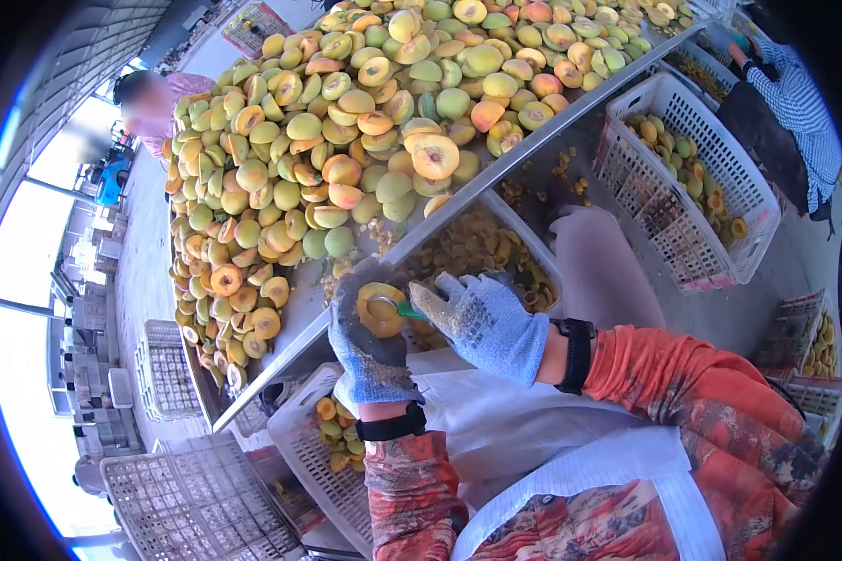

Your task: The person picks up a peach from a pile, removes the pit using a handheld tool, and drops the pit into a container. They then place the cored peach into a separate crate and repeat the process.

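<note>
My left hand (372, 337), in a blue and grey knitted glove, holds a halved peach (381, 310) with its cut face up. My right hand (485, 320), in a matching glove, grips a small tool with a green handle (409, 309). The tool's curved metal end lies at the middle of the peach half. Both hands are over the near edge of a metal table (304, 327) heaped with halved peaches (341, 194). Beneath and behind the hands is a bin of brown-yellow scraps (472, 245).
A white crate of peach halves (688, 178) stands at the right, another (323, 458) below my left forearm. Stacked empty crates (192, 496) are at the lower left. One person (150, 107) is across the table; another (800, 112) sits at the far right.
</note>
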Motion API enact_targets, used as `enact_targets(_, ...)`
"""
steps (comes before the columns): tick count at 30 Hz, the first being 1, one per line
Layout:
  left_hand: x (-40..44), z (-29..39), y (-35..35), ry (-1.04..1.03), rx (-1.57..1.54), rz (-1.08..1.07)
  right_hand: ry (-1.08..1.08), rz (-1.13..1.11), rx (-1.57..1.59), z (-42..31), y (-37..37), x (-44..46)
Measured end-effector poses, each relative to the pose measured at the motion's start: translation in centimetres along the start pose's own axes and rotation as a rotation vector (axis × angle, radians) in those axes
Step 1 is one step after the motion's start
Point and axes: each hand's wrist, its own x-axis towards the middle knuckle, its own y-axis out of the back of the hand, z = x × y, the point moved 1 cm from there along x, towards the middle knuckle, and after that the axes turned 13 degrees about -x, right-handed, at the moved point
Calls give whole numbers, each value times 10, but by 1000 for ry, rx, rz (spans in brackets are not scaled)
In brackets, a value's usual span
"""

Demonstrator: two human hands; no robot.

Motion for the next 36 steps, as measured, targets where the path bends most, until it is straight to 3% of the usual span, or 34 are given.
enact_targets(2,-4,-5,-5,-136,140,41,47,45,-53,-9,2,-2)
enact_targets(4,-4,-8,1,-123,118,69,87,-75,27,-14,1,-8)
enact_targets(6,-3,-12,6,-33,-13,168,92,-30,39,-13,1,-13)
enact_targets(8,-6,-11,4,-49,-4,174,24,36,405,-16,-10,-19)
enact_targets(10,-21,-1,-6,-245,314,86,-10,60,550,-14,-19,-17)
enact_targets(11,-12,12,16,-99,29,119,-5,164,585,-10,-15,-15)
enact_targets(12,-14,27,23,-241,200,172,-5,272,618,-5,-10,-11)
enact_targets(13,-29,45,17,-306,365,207,-79,236,706,7,-2,-5)
enact_targets(14,-31,66,40,-281,470,169,-88,246,713,22,-10,-2)
enact_targets(15,-18,83,99,-439,1104,99,-149,50,501,38,-25,-3)
enact_targets(16,-10,93,125,-237,941,324,-209,-152,294,48,-38,-7)
enact_targets(18,13,105,117,-351,1130,212,-237,-194,332,61,-53,-12)
enact_targets(19,35,98,96,-353,989,337,-250,-251,361,64,-61,-14)
enact_targets(21,71,78,28,-113,944,398,-233,-253,419,68,-63,-14)
enact_targets(22,99,64,11,-88,932,331,-210,-244,464,71,-64,-14)
enact_targets(24,148,33,-26,-126,1090,285,-255,-225,497,76,-71,-16)
enact_targets(26,210,18,-16,-80,1661,241,-342,-467,554,81,-71,-17)
enact_targets(28,223,-1,-21,-302,2025,131,-372,-405,553,84,-76,-18)
enact_targets(32,209,11,-8,-224,1703,163,-365,-261,672,91,-71,-13)
enact_targets(34,175,23,-3,84,984,156,-327,-211,680,86,-70,-11)
enact_targets(35,153,27,-3,67,975,173,-312,-160,679,84,-68,-11)
enact_targets(36,129,30,-3,40,695,84,-287,-163,681,79,-64,-12)
